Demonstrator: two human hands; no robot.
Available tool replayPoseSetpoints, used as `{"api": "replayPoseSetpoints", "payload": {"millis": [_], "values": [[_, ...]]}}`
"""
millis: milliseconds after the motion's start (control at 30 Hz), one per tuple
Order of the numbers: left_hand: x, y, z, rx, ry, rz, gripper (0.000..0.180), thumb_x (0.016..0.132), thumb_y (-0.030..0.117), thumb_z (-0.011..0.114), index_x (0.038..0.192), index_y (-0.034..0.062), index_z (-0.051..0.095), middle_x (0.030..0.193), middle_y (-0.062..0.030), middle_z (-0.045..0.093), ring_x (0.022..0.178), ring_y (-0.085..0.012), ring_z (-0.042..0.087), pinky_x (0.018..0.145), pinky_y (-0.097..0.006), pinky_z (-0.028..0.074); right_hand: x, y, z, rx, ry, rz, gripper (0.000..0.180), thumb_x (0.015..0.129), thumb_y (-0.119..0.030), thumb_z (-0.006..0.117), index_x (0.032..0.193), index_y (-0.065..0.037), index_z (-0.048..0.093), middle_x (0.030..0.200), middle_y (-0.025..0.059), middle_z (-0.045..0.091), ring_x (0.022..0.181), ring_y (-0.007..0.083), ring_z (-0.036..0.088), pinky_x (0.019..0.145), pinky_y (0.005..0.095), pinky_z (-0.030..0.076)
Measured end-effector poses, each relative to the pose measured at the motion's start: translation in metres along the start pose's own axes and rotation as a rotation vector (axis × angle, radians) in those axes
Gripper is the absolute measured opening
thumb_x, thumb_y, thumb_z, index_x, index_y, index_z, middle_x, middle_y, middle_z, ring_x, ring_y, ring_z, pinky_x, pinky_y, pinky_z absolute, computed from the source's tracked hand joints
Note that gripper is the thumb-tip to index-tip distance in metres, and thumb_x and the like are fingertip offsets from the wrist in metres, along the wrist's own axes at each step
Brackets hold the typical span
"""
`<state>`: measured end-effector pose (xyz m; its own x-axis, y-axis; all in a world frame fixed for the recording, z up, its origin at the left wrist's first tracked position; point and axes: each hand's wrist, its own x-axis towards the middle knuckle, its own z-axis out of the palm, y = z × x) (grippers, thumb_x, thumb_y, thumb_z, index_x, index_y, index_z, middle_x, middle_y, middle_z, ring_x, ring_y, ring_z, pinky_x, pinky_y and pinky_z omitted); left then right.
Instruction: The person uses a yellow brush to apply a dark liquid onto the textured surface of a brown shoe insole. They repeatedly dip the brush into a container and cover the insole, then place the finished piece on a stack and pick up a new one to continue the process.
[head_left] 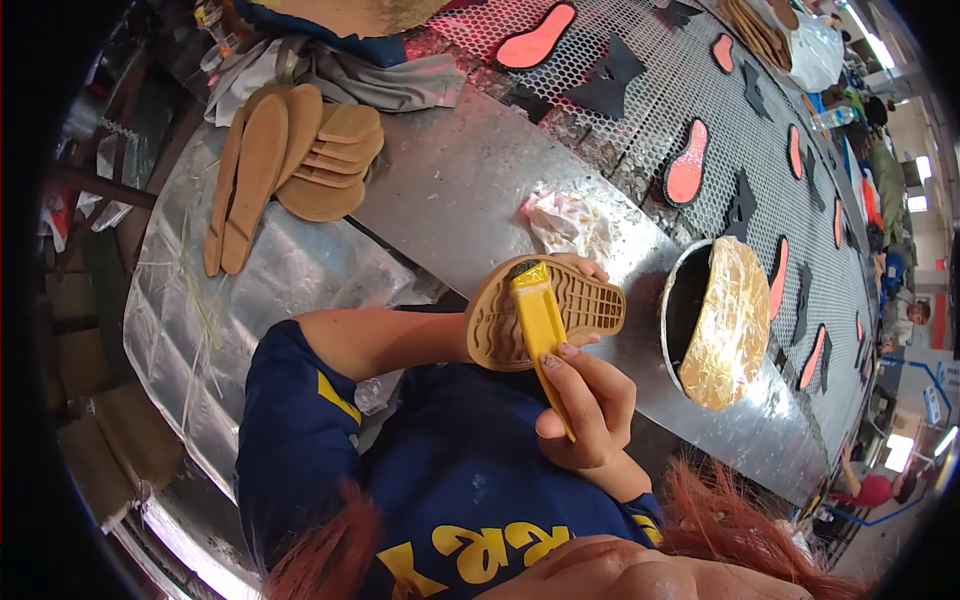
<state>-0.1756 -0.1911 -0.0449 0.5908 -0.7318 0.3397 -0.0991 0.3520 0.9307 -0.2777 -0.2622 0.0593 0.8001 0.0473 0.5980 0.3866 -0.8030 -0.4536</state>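
In front of my chest, a tan shoe sole (595,303) is held with its grooved tread side up. My left hand (582,266) grips it from beneath, so most of that hand is hidden; its fingers show at the far edge and the thumb at the near edge. My right hand (598,410) pinches the narrow end of a yellow-handled brush (541,318). The brush's dark bristle end lies over the tread near the sole's far left part; whether it touches cannot be told.
Tan soles (325,165) are stacked at the left on a film-covered surface. A round pot (681,310), half covered by a glossy tan board (728,325), stands right on the metal table (450,170). Beyond, a mesh conveyor (640,140) carries pink insoles (687,165) and black pieces. Crumpled film (570,222) lies nearby.
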Motion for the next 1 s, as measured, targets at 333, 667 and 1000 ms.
{"api": "replayPoseSetpoints", "payload": {"millis": [333,667,1000], "values": [[-0.008,-0.009,0.008,-0.573,-0.002,-0.093,0.059,0.076,-0.008,0.071,0.123,0.0084,0.039,0.120,-0.0092,0.049,0.116,-0.0166,0.050,0.096,-0.029,0.047,-0.002,0.000,-0.004,0.099,-0.050,-0.033,0.046,0.092,-0.041,0.057,0.103,0.003,0.066,0.106,0.0184,0.059,0.091,0.0274,0.062,0.081,0.0332,0.053],[-0.010,-0.012,0.003,-1.421,-0.162,-0.341,0.034,0.097,0.033,0.047,0.123,0.0110,0.049,0.127,-0.0118,0.049,0.124,-0.0262,0.044,0.107,-0.044,0.037,0.000,0.006,0.001,0.231,-0.038,-0.058,0.045,0.095,-0.039,0.054,0.103,0.004,0.065,0.109,0.0197,0.057,0.093,0.0302,0.063,0.082,0.0376,0.053],[0.002,-0.006,-0.008,-0.377,-0.396,-0.143,0.051,0.083,0.020,0.073,0.126,0.0066,0.049,0.115,-0.0063,0.057,0.111,-0.0185,0.056,0.098,-0.033,0.044,0.007,0.019,-0.010,0.064,0.087,0.041,0.040,0.098,-0.036,0.046,0.093,0.002,0.057,0.100,0.0216,0.058,0.088,0.0275,0.062,0.076,0.0353,0.053]]}}
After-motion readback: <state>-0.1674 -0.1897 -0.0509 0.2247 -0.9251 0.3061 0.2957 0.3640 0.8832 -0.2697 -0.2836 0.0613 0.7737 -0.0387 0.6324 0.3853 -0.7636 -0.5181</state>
